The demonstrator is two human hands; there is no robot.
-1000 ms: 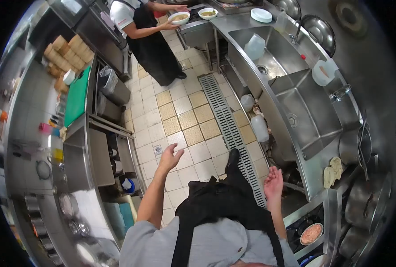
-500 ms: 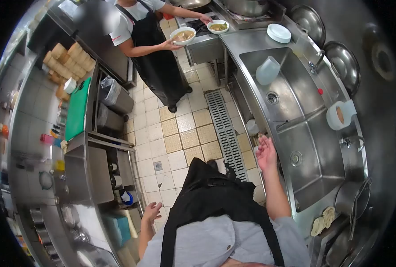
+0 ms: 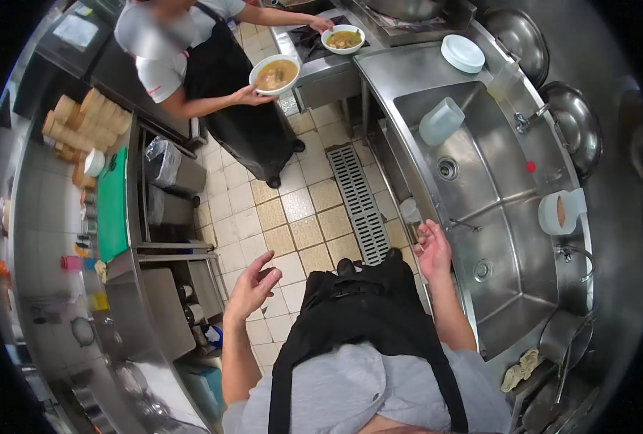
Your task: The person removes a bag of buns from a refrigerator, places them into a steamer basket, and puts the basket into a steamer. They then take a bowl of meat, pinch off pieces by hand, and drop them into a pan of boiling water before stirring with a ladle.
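My left hand (image 3: 252, 288) is raised over the tiled floor, fingers apart and holding nothing. My right hand (image 3: 434, 253) is beside the front edge of the steel sink (image 3: 457, 249), palm up with loosely bent fingers and nothing visible in it. In front of me a co-worker (image 3: 227, 101) in a black apron carries a white bowl of soup (image 3: 275, 74) in one hand. The co-worker's other hand is at the rim of a second bowl with yellowish broth (image 3: 344, 40), near the stove's edge.
White plates (image 3: 462, 54) are stacked on the counter by the sink. A plastic jug (image 3: 441, 121) lies in the basin. At left are a green cutting board (image 3: 113, 206), bamboo steamers (image 3: 90, 123) and a bin (image 3: 173, 170). A drain grate (image 3: 358, 206) runs along the floor.
My left hand has risen forward and into fuller view. The co-worker with the bowls appears closer and further left. My right hand stays by the sink edge.
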